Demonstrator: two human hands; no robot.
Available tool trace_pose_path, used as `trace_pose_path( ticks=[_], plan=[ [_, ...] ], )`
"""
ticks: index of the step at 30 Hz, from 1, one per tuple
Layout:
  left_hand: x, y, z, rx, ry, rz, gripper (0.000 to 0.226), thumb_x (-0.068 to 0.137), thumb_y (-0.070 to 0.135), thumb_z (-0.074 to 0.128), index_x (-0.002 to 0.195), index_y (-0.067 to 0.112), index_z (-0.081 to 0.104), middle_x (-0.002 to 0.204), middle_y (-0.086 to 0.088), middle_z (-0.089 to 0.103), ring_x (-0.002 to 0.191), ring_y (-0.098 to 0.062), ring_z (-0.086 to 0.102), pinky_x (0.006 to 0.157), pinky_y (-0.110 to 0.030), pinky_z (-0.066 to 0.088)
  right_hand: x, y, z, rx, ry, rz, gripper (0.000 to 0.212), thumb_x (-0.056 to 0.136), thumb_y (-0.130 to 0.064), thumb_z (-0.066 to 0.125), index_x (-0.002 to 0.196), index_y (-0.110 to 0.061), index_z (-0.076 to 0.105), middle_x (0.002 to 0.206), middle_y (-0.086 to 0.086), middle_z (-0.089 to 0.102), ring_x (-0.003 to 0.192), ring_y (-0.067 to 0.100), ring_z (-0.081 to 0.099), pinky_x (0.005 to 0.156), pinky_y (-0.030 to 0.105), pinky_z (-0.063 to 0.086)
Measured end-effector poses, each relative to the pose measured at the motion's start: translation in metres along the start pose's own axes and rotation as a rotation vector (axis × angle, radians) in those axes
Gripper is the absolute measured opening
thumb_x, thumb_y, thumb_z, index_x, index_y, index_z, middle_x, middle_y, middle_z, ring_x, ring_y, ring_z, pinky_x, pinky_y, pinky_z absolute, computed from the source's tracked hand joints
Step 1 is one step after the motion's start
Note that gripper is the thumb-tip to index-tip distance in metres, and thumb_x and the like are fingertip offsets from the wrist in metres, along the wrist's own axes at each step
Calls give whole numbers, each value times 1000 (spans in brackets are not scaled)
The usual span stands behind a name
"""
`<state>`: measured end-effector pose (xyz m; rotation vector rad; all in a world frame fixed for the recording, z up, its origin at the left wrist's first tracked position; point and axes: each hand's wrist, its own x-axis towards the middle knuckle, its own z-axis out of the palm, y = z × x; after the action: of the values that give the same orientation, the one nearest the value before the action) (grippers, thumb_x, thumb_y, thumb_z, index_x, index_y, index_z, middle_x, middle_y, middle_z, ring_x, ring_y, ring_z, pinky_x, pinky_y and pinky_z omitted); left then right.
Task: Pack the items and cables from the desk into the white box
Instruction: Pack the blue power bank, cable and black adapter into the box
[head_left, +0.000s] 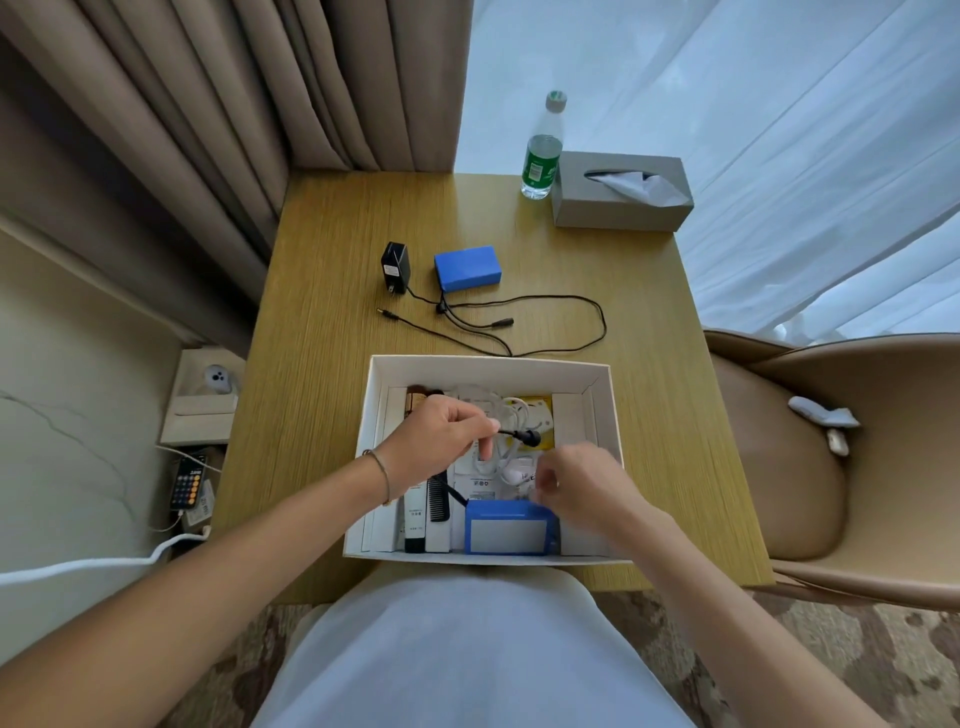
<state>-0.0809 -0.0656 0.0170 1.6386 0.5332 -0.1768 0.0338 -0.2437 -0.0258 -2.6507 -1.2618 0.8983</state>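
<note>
Black cable end (522, 436) is pinched by the left hand (441, 441) above the white box (488, 366), probably for tucking in; the right hand (582, 483) has curled fingers, its hold cannot be told.

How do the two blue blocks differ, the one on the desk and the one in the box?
The blue block on the desk lies in the open, plain-faced, trailing black leads. The blue block in the white box shows a pale label and is partly hidden under the right hand. Both look alike in colour and shape.

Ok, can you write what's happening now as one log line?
left hand: pinches black cable plug over white box | right hand: in box, grip unclear | on desk: blue battery pack, black adapter
</note>
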Motion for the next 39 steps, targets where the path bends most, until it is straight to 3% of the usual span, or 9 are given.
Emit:
trace_pose_path(
  ticks=[3, 7, 11, 16, 19, 22, 29, 35, 39],
  plan=[
    [3, -5, 1, 73, -38, -8, 41, 100, 21, 55, 62, 9, 64, 40, 11, 33, 36, -5, 29, 95, -29, 50, -6, 3, -15, 156, 270, -14, 31, 87, -22, 74, 114, -27, 60, 90, -9, 68, 79, 10, 63, 70, 29, 56],
    [13, -13, 4, 169, -56, 18, 49, 100, 24, 55, 52, 17, 57, 41, 10, 35, 39, -7, 30, 64, -4, 41, -6, -5, -23, 317, 177, -157, 30, 91, -27, 71, 121, -29, 68, 99, -13, 65, 80, 1, 60, 72, 19, 50],
    [29, -25, 11, 277, 37, 15, 51, 102, 30, 50, 53, 17, 56, 39, 11, 37, 37, -4, 36, 74, -21, 45, -2, -6, -17, 287, 124, -126, 20, 98, -28, 63, 110, -19, 75, 91, -5, 72, 79, 9, 63, 73, 28, 56],
    [42, -44, 25, 360, 310, 126, 41, 104, 44, 40, 86, 13, 62, 55, 10, 50, 49, -2, 47, 51, -24, 35, 5, -7, -4, 140, 62, 34, 24, 103, -29, 50, 103, -17, 71, 87, 1, 70, 73, 17, 64, 64, 30, 54],
    [43, -57, 29, 530, 287, 225, 45, 103, 52, 34, 109, 18, 61, 92, 2, 63, 86, -10, 58, 73, -31, 49, 11, -8, -1, 18, -23, 104, 24, 103, -25, 44, 100, -14, 66, 87, 5, 66, 75, 22, 64, 64, 34, 54],
    [37, -70, 30, 865, 320, 284, 54, 103, 52, 26, 127, 18, 61, 115, -2, 58, 107, -19, 51, 88, -38, 46, 17, -8, -2, -97, -100, 146, 18, 98, -14, 45, 101, -11, 63, 88, 7, 63, 78, 25, 62, 62, 34, 50],
    [29, -82, 28, 1139, 291, 398, 33, 93, 24, 58, 123, 13, 69, 104, -8, 58, 93, -23, 53, 71, -37, 51, 29, -8, 4, -118, -146, 192, 19, 97, -6, 50, 112, -5, 61, 92, 8, 56, 82, 23, 57, 67, 32, 48],
    [39, -81, 33, 1263, 154, 341, 38, 95, 26, 53, 127, 9, 63, 127, -9, 59, 112, -27, 54, 85, -41, 52, 34, -3, 6, -39, -19, 220, 5, 94, -11, 60, 96, -8, 64, 90, 10, 66, 77, 25, 63, 62, 34, 55],
    [41, -84, 34, 1361, 81, 247, 47, 95, 24, 52, 139, 10, 52, 134, -8, 56, 121, -27, 49, 92, -39, 45, 34, -3, 8, -11, 43, 197, 17, 97, -25, 61, 100, -10, 67, 89, 9, 67, 78, 25, 67, 68, 36, 61]
  ],
)
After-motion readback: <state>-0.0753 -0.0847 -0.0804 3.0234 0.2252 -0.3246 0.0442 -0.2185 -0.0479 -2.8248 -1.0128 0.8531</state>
